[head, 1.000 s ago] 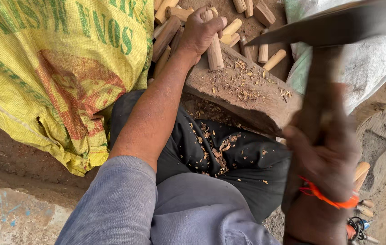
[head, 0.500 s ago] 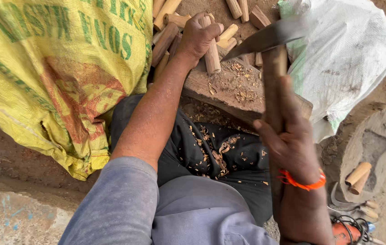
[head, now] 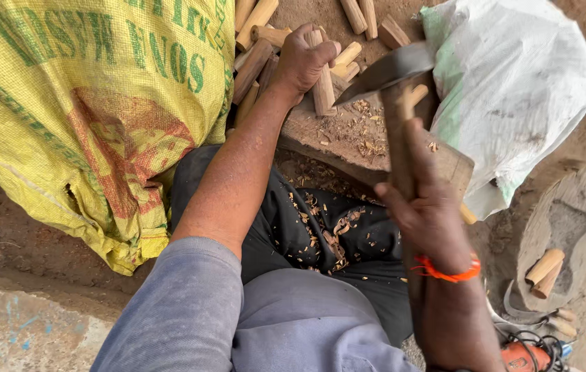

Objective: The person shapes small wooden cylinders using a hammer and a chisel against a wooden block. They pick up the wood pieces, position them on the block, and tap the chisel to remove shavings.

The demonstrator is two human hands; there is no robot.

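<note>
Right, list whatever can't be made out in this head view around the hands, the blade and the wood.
- Wooden stick: its upper end is wrapped by the left hand.
- Hatchet: the handle's lower part is covered by the right hand.
- Chopping block: the right side is behind the handle and the white sack.
- Orange tool: cut off by the bottom edge.

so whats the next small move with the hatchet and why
Probably a short chop down onto the stick: the left hand holds it upright on the block, and the hatchet in the right hand hangs just beside its top, blade angled toward it.
</note>
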